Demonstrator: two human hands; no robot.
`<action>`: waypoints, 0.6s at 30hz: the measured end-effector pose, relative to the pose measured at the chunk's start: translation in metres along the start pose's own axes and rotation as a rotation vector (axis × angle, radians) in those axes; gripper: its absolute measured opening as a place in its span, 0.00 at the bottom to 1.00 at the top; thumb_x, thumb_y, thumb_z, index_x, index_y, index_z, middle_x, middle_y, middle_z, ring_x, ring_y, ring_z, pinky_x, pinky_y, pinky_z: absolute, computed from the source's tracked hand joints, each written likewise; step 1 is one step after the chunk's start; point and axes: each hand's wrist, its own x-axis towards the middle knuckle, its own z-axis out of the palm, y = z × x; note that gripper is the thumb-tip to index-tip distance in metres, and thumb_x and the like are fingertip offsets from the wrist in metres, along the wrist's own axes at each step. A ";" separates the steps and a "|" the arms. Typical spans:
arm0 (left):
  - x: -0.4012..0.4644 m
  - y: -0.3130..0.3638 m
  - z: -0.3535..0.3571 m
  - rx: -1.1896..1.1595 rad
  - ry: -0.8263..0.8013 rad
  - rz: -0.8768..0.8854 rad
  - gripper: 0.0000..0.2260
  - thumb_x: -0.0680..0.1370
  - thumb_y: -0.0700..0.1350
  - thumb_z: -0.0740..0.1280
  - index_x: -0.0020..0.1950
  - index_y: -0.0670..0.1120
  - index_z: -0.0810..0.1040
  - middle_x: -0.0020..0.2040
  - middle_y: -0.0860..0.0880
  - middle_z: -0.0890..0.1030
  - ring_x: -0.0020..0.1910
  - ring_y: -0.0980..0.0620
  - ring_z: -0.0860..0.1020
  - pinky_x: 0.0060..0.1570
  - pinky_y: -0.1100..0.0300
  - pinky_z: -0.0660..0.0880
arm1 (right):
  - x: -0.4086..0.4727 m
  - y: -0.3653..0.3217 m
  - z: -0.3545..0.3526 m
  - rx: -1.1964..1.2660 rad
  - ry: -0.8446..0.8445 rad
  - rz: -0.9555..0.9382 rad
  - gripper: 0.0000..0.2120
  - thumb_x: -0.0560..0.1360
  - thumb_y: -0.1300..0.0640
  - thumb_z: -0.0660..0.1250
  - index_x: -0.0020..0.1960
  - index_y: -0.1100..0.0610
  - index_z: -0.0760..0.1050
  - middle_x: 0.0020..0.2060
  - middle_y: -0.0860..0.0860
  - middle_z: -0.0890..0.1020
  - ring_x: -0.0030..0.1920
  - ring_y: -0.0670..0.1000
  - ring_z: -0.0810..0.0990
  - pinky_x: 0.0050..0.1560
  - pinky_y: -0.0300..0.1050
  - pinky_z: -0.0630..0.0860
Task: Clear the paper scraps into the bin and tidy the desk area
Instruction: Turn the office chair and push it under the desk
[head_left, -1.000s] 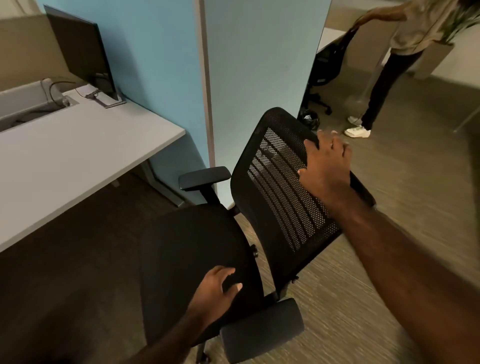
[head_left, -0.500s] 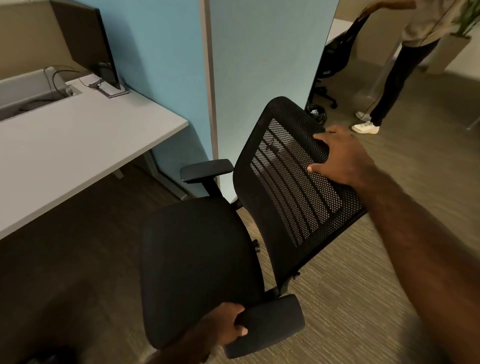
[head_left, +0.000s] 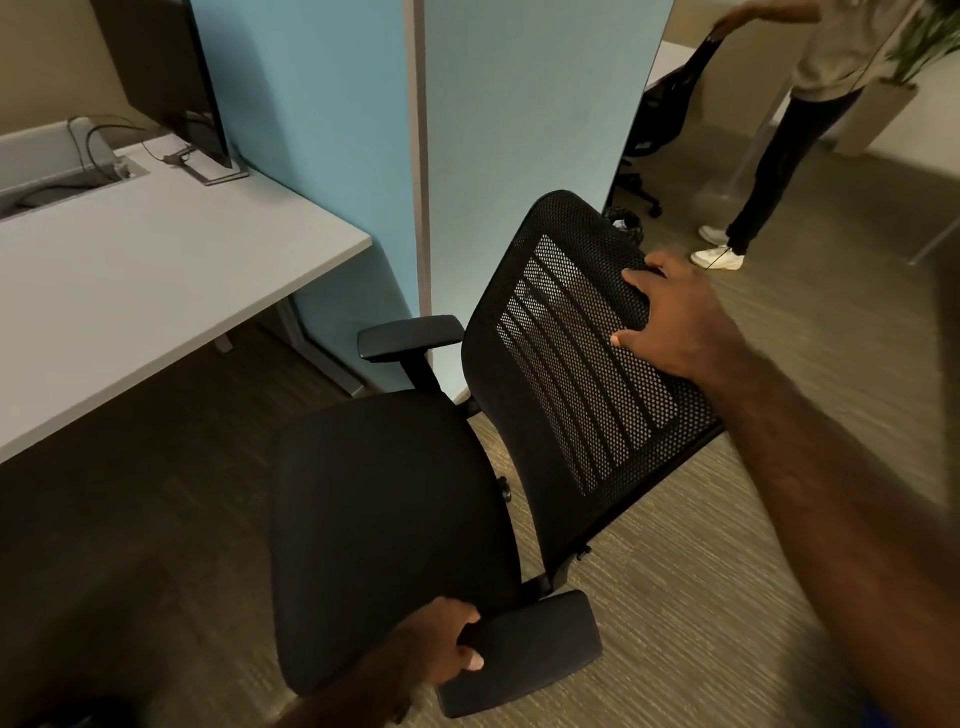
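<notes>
When tucking chair (head_left: 415, 467) under desk (head_left: 156, 270) | left hand (head_left: 447, 644) clamped round armrest (head_left: 524, 654) farther from desk | right hand (head_left: 675, 322) clasping backrest (head_left: 566, 364) | push evenly, 2 hands, seat (head_left: 374, 561) square

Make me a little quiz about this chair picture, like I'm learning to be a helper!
1. True or false: the left hand grips the near armrest.
2. What does the right hand hold? A) the seat B) the mesh backrest C) the far armrest
3. Fill in: the monitor stands on the ____.

Key: 1 true; 2 B; 3 desk.
</notes>
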 end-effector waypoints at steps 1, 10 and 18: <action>-0.001 -0.001 -0.001 0.003 -0.002 -0.001 0.30 0.79 0.54 0.72 0.79 0.55 0.67 0.79 0.48 0.68 0.77 0.47 0.69 0.76 0.49 0.67 | -0.001 -0.001 0.000 -0.002 0.000 0.000 0.43 0.67 0.44 0.81 0.78 0.52 0.69 0.77 0.55 0.65 0.75 0.63 0.66 0.74 0.63 0.70; -0.009 -0.029 -0.010 0.010 0.007 0.014 0.31 0.77 0.56 0.72 0.79 0.55 0.67 0.78 0.51 0.69 0.75 0.50 0.71 0.73 0.54 0.68 | -0.009 -0.019 0.001 -0.016 -0.006 -0.004 0.42 0.68 0.44 0.80 0.78 0.52 0.70 0.78 0.55 0.65 0.76 0.64 0.65 0.75 0.63 0.67; -0.018 -0.078 -0.030 0.061 0.041 -0.020 0.32 0.76 0.58 0.72 0.79 0.56 0.67 0.77 0.51 0.70 0.75 0.50 0.71 0.73 0.54 0.68 | -0.009 -0.052 0.012 0.000 -0.011 -0.036 0.41 0.69 0.45 0.80 0.77 0.53 0.70 0.79 0.55 0.65 0.76 0.64 0.66 0.76 0.61 0.67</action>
